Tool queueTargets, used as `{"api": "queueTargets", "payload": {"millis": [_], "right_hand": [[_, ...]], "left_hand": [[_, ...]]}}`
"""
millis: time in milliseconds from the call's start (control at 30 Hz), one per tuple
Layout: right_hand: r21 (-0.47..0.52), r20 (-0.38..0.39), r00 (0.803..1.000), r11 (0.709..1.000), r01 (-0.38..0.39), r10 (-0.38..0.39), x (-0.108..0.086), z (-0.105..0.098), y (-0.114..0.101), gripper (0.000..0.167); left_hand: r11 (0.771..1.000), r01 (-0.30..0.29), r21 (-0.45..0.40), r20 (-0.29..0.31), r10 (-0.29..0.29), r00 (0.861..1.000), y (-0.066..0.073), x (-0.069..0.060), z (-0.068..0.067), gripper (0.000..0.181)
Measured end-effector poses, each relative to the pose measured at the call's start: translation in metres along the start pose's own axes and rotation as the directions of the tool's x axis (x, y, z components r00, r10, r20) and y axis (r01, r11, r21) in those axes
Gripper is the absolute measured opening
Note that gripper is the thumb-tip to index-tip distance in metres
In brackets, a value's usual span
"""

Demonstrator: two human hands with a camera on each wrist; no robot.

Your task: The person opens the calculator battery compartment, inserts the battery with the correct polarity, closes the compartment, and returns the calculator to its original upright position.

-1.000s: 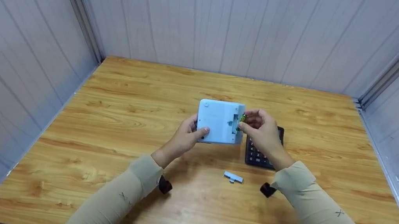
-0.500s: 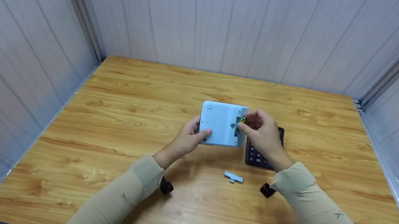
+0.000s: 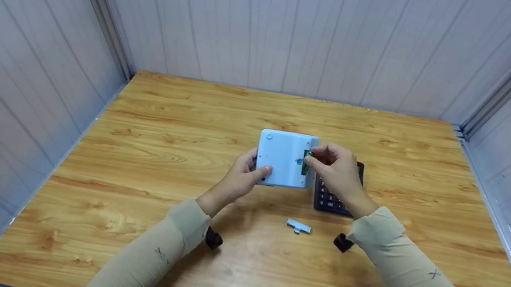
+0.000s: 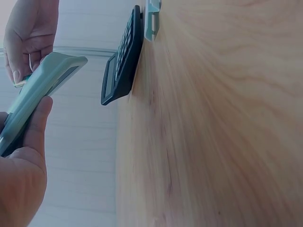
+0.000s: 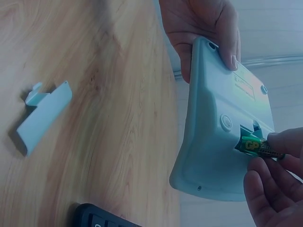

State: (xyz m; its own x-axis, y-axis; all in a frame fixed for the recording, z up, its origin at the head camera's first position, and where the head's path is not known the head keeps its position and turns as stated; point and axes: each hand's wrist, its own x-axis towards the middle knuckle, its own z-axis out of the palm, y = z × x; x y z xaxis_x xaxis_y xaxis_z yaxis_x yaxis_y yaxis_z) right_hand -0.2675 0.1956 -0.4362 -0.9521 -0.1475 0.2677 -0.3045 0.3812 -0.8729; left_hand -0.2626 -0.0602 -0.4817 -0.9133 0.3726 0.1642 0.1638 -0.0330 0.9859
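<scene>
My left hand grips a light blue calculator by its left side, thumb on the back, which faces up toward me. In the right wrist view, a green GP battery lies with one end inside the calculator's open battery slot and the other end tilted out. My right hand pinches that battery between thumb and fingers. On the table below lies the light blue battery cover, apart from both hands; its tab shows in the right wrist view.
A black calculator lies on the wooden table beneath my right hand, partly hidden by it. Pale panel walls enclose the back and both sides. Dark wrist cameras hang under both cuffs.
The battery has gone from outside the slot to partly in it, under my right fingers. My left hand has shifted the light blue calculator slightly to the right.
</scene>
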Motion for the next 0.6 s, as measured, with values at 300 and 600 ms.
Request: {"api": "queueTargets", "payload": {"millis": [300, 600], "right_hand": [[0.015, -0.01, 1.0, 1.0, -0.009, 0.009, -0.0012, -0.0026, 0.0001, 0.017], [0.068, -0.019, 0.997, 0.994, -0.08, 0.081, 0.0, -0.0058, -0.001, 0.02]], "left_hand": [[1.0, 0.011, -0.026, -0.001, -0.011, 1.0, 0.0007, -0.0001, 0.0037, 0.05], [1.0, 0.01, -0.024, 0.006, -0.01, 1.0, 0.002, -0.0012, 0.0046, 0.051]]}}
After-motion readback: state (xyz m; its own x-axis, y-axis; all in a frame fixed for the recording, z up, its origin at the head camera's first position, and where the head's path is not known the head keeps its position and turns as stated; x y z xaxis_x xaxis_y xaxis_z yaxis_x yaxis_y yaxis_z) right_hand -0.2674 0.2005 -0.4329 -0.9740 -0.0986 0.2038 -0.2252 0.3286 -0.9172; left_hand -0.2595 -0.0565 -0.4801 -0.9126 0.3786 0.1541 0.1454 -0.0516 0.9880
